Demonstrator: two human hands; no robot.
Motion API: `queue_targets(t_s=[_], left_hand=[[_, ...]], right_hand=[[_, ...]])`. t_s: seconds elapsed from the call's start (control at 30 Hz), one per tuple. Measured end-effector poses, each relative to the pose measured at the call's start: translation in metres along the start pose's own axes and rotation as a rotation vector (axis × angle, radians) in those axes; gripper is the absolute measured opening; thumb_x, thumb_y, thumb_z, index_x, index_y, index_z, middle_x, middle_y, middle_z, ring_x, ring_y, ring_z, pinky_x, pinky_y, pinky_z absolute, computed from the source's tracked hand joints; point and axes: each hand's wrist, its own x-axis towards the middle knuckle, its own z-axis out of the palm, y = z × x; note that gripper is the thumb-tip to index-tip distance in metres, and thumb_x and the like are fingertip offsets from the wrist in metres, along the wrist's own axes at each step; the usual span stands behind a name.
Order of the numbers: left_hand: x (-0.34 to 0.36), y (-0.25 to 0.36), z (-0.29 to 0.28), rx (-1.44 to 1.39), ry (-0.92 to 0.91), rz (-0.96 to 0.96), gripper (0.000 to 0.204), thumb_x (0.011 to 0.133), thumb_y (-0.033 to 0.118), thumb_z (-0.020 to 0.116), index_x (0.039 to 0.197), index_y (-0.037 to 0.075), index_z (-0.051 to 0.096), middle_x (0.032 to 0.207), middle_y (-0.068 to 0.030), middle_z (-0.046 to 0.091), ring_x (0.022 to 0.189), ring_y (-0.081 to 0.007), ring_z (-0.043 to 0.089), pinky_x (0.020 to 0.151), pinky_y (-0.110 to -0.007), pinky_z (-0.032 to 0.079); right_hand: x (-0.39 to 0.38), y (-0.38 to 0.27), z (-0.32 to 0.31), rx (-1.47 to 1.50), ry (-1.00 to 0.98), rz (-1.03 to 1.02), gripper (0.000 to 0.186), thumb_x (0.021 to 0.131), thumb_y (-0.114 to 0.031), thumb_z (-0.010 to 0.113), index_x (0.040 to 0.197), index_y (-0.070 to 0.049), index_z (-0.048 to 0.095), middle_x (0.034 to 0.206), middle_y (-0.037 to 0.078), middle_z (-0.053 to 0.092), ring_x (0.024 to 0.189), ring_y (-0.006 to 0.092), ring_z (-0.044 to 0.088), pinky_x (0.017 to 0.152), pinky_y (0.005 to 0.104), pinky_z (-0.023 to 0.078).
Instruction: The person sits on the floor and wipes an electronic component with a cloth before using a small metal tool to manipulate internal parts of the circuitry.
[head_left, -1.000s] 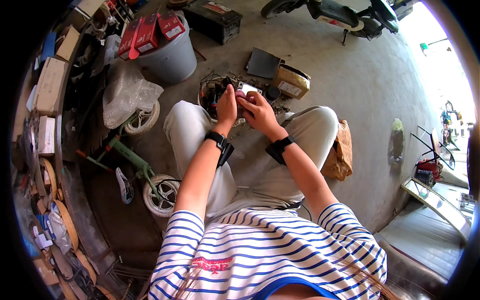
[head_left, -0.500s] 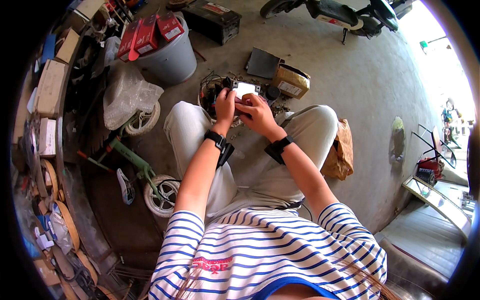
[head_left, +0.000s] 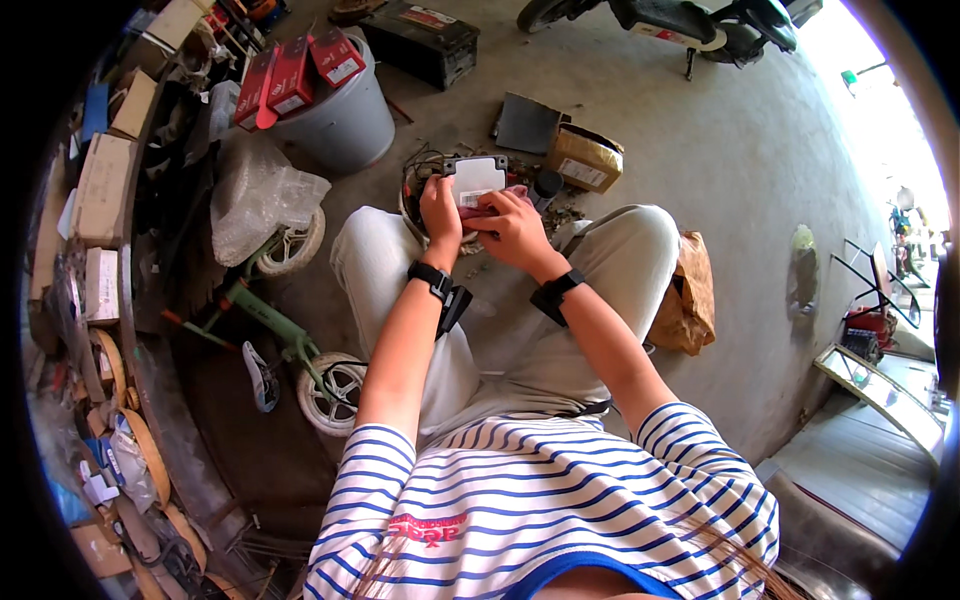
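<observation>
A flat silver-grey metal box point(head_left: 479, 175) with black corners and a white label is held up between my knees. My left hand point(head_left: 440, 216) grips it by its left side, the fingers mostly hidden behind. My right hand point(head_left: 517, 232) is closed on a dark red cloth point(head_left: 519, 192) and presses it against the near part of the box. Below the box is a round basket point(head_left: 408, 203) with dark cables and parts, partly covered by my hands. A dark round can point(head_left: 546, 186) stands to the right of it.
Past the basket lie an opened cardboard box point(head_left: 584, 158) and a dark flat panel point(head_left: 528, 123). A grey bucket point(head_left: 340, 125) carries red boxes at the left. A green child's bike point(head_left: 268, 315) lies left of my knee, and a brown paper bag point(head_left: 686, 298) sits at the right.
The silver-grey box is tilted so more of its face and its label show. My left hand has shifted slightly left and down; my right hand has moved little, with the cloth plainer to see.
</observation>
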Motion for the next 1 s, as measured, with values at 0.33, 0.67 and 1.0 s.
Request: queue_targets(t_s=[0.33, 0.67, 1.0], left_hand=[[0.004, -0.004, -0.002, -0.016, 0.054, -0.016, 0.025, 0.079, 0.020, 0.043, 0.076, -0.003, 0.052, 0.069, -0.0139, 0.054, 0.064, -0.0248, 0.047, 0.065, -0.035, 0.039], [0.000, 0.000, 0.000, -0.047, -0.009, -0.084, 0.014, 0.073, 0.010, 0.047, 0.080, -0.002, 0.052, 0.072, -0.0090, 0.056, 0.065, -0.0193, 0.048, 0.064, -0.033, 0.040], [-0.005, 0.020, 0.001, 0.036, -0.063, -0.099, 0.020, 0.077, 0.014, 0.048, 0.088, -0.002, 0.053, 0.081, -0.0098, 0.058, 0.071, -0.0189, 0.050, 0.069, -0.032, 0.041]], right_hand=[[0.004, 0.006, -0.004, -0.047, 0.111, 0.085, 0.027, 0.061, -0.010, 0.064, 0.085, -0.020, 0.072, 0.089, 0.003, 0.056, 0.081, 0.0221, 0.056, 0.072, 0.0334, 0.048], [0.002, 0.022, -0.002, 0.003, 0.294, 0.374, 0.031, 0.069, -0.008, 0.061, 0.100, -0.013, 0.067, 0.099, 0.010, 0.054, 0.088, 0.0278, 0.056, 0.074, 0.0359, 0.048], [0.002, 0.024, -0.003, 0.063, 0.350, 0.442, 0.035, 0.071, -0.008, 0.060, 0.106, -0.008, 0.063, 0.101, 0.013, 0.052, 0.089, 0.0289, 0.056, 0.077, 0.0343, 0.047]])
